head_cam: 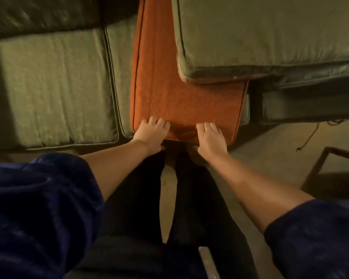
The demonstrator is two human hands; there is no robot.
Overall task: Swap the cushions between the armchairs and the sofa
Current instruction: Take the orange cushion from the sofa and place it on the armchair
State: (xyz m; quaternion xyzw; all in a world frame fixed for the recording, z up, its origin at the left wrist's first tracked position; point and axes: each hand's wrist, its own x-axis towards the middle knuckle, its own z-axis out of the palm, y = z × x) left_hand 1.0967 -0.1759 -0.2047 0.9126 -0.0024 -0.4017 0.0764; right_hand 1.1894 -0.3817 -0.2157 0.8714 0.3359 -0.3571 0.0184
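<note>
An orange cushion lies flat on the sofa seat in the middle of the view, its front edge toward me. My left hand grips that front edge near its left corner, fingers on top and thumb underneath. My right hand grips the same edge further right in the same way. A thick olive-green cushion lies on top of the orange cushion's far right part. To the left, a green seat cushion rests in place on the sofa.
A green back cushion stands at the far left. Dark sofa parts show at the right, with a loose cord on the beige floor. A dark wooden frame stands at the right edge. My legs are below the hands.
</note>
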